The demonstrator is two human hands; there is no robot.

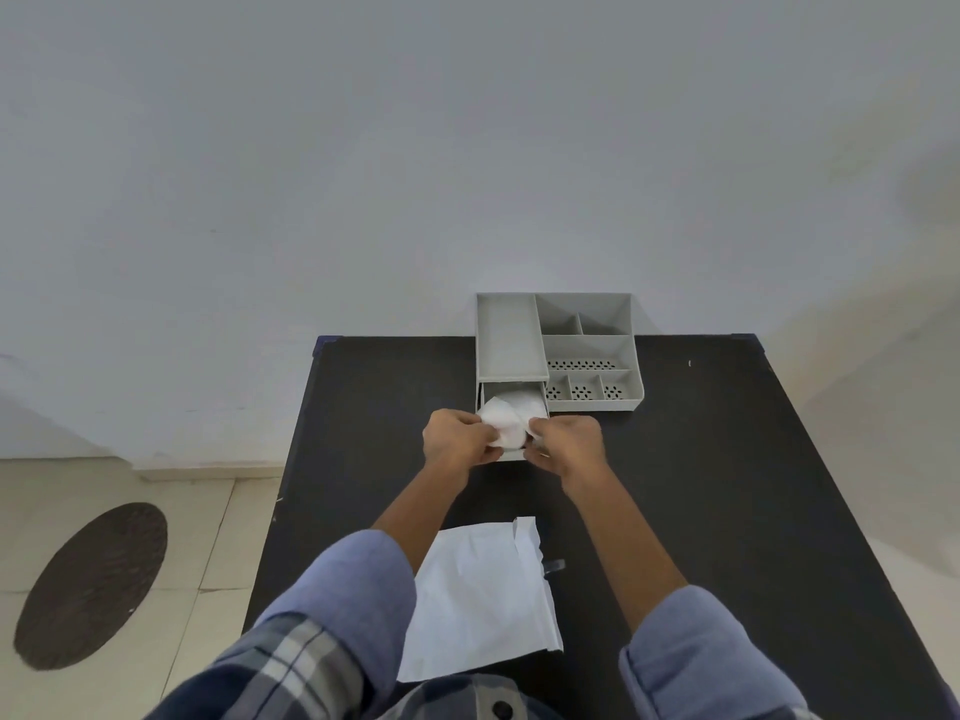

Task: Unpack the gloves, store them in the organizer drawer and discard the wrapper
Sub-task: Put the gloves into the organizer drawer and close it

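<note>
A grey organizer (589,350) stands at the far edge of the black table (727,485), against the wall. Its drawer (540,394) at the lower left is pulled out towards me. My left hand (454,439) and my right hand (566,441) both grip the bundle of white gloves (509,426), which sits over and partly inside the drawer. The opened white wrapper (480,600) lies flat on the table close to me, between my forearms.
The organizer's top has several open compartments, some with perforated floors. A small clear scrap (555,566) lies at the wrapper's right edge. On the left, beyond the table, is tiled floor with a dark oval mat (91,584).
</note>
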